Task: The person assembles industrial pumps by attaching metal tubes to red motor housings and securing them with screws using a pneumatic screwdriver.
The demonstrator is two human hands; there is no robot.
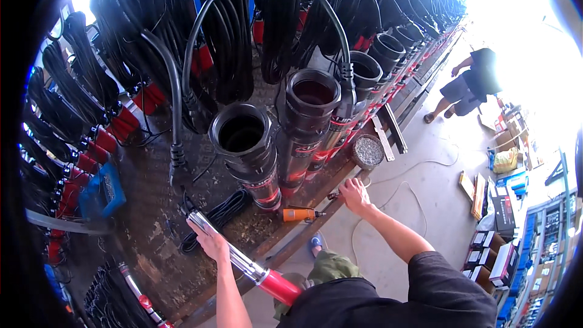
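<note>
My left hand (211, 244) is wrapped round a long pump (243, 263) with a shiny silver tube and a red end. It lies slanted over the bench edge, its red end towards my body. Beside its far end is a bundle of black cable (226, 211). My right hand (354, 196) is closed at the bench's front edge, by a small metal piece; what its fingers hold is too small to make out. An orange air screwdriver (300, 214) rests between my hands. Just beyond my right hand stands a round tub (368, 152) of small metal parts.
Upright black-topped pumps (240, 130) line the worn wooden bench (152, 231), with coiled black cables (218, 42) behind. Metal strips (384, 136) lie near the tub. A pale hose (419, 206) trails across the floor. A person (477, 79) stands at right, beyond boxes (501, 261).
</note>
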